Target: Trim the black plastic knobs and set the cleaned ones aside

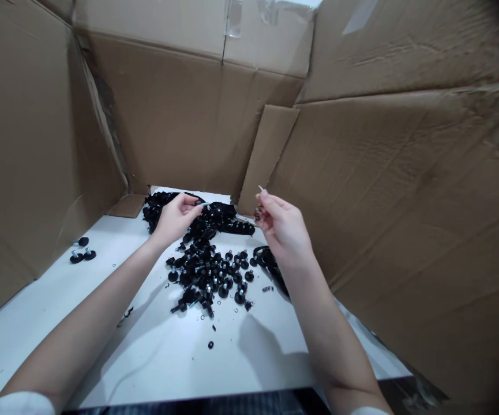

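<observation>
My left hand [176, 220] is closed in a pinch above the back of a heap of black parts. Between its fingertips is a small dark piece with a pale bluish shaft [205, 203]. My right hand [287, 226] is closed too, raised to the right of the heap. A thin white pointed piece [260, 188] sticks up from its thumb and finger. Dark curly bits [256, 214] show by its lower fingers; whether they are held is unclear. Below and between the hands lie many round black screw feet [206, 268] with metal studs.
Cardboard walls [180, 115] enclose the white table [167, 363] at the back and sides. Several black screw feet [83, 255] lie apart at left. A black strap-like thing [271, 262] sits beside my right forearm. Small black scraps [210, 344] dot the front.
</observation>
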Motion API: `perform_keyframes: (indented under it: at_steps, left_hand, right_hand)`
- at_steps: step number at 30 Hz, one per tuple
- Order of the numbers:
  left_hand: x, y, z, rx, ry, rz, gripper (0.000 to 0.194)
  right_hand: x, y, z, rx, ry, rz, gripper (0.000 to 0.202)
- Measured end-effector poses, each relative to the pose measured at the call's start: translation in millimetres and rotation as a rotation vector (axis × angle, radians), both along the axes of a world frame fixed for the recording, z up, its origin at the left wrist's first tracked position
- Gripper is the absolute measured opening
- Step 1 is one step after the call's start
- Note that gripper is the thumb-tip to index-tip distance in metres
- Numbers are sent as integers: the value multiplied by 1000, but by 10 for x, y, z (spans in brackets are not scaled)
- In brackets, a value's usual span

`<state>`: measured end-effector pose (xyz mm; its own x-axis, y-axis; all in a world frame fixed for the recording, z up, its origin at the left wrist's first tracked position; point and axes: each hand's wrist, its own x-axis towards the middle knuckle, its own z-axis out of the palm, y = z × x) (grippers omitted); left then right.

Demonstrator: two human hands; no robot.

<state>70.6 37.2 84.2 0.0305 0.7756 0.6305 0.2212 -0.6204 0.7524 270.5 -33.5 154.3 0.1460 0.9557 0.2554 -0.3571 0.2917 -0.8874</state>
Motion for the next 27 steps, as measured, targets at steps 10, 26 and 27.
perform_keyframes:
  at_steps: [10, 26, 27]
  left_hand:
    - [-220, -378, 496, -451, -582, -635, 18]
    - [-649, -276, 537, -350, -364, -425, 22]
    - [-647, -291, 545, -346, -372, -419, 21]
  right_hand:
    - [312, 85, 10, 274, -1047, -697, 25]
    - [597, 232, 51, -240, -1609, -765, 24]
    - [559, 212, 45, -130, -1536, -758, 22]
